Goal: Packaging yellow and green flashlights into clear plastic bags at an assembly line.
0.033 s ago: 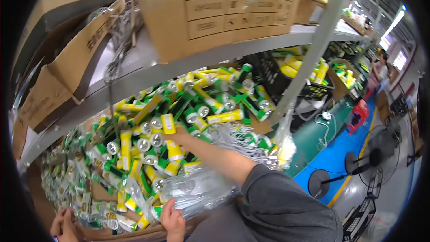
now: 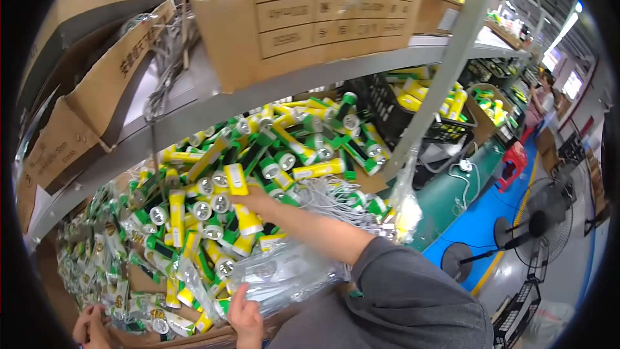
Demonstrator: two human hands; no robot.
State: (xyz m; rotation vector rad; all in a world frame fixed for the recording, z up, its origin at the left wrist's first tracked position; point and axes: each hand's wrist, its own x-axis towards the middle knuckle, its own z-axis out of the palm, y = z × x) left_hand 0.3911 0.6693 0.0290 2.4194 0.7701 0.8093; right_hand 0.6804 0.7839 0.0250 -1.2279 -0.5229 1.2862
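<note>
Right hand (image 2: pixel 250 199) at yellow flashlight (image 2: pixel 236 179) in the heap; can't tell finger closure. Left hand (image 2: pixel 245 315) half-curled, fingers apart, near clear plastic (image 2: pixel 278 276). Wrapped flashlights (image 2: pixel 103 265) lie left; many remain loose.

Stretches the right arm (image 2: pixel 320 227) forward and leftward, bare below a short grey sleeve (image 2: pixel 420 284), with the right hand (image 2: pixel 259 203) at full reach, fingers partly hidden. Holds the left hand (image 2: pixel 245 315) near the view's lower edge, one finger raised, others loosely bent.
</note>
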